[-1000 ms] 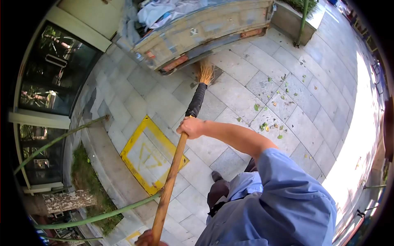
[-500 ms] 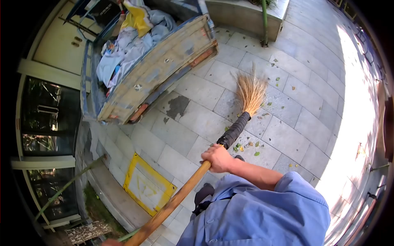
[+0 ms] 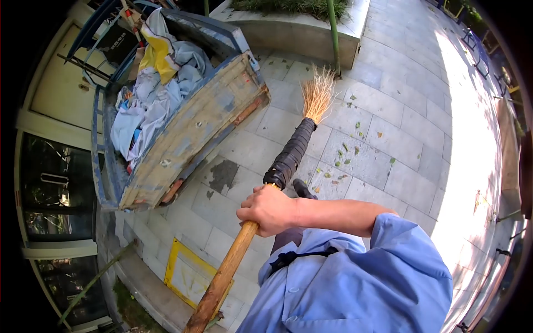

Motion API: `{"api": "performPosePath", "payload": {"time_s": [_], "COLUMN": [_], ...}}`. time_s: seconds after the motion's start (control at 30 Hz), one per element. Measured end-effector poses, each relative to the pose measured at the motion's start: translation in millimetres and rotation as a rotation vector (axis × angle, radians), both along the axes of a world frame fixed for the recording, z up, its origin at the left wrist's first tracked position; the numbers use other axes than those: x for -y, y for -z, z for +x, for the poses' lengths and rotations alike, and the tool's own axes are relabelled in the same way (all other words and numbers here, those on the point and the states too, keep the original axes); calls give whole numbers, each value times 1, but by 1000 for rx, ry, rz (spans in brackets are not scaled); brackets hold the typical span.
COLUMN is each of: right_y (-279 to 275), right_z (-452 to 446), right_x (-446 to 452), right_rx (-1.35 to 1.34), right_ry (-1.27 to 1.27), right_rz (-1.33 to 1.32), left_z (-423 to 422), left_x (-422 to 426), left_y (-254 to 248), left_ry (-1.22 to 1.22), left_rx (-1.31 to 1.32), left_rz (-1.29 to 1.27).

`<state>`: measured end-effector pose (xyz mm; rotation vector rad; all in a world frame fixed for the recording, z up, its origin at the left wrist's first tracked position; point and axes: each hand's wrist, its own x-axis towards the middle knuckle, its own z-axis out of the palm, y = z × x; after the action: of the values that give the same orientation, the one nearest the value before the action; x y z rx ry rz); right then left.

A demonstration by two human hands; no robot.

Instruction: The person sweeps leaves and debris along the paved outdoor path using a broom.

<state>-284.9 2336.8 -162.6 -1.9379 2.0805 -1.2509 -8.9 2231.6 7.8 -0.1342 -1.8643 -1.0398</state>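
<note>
Broom with tan straw bristles, black-wrapped neck and round brown wooden handle now points toward the foot of the slim green pole beside the grey stone planter; half a second ago its bristles were among small green and yellow leaves, now to their right. The bare right hand remains closed around the handle below the wrapping. The left hand, glimpsed earlier, is out of view, its grip untellable.
</note>
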Motion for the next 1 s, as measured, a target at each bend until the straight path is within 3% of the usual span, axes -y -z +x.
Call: {"api": "performPosePath", "payload": {"time_s": [0.17,0.5,0.77,0.87,1.0], "right_y": [0,-51,-47,-28,-33], "right_z": [-82,-225,-396,-463,-534], "right_x": [6,19,29,39,54], "right_rx": [27,56,-6,15,40], "right_ry": [-40,-137,-361,-402,-486], "right_rz": [95,-97,-159,-186,-153], "left_z": [-156,-322,-465,-501,-506], "left_x": [-2,-18,-70,-88,-111], "left_y": [58,20,48,27,-40], "left_ry": [51,225,90,-2,-91], "left_rx": [139,237,306,328,292], "left_rz": [-47,-131,-177,-186,-227]}}
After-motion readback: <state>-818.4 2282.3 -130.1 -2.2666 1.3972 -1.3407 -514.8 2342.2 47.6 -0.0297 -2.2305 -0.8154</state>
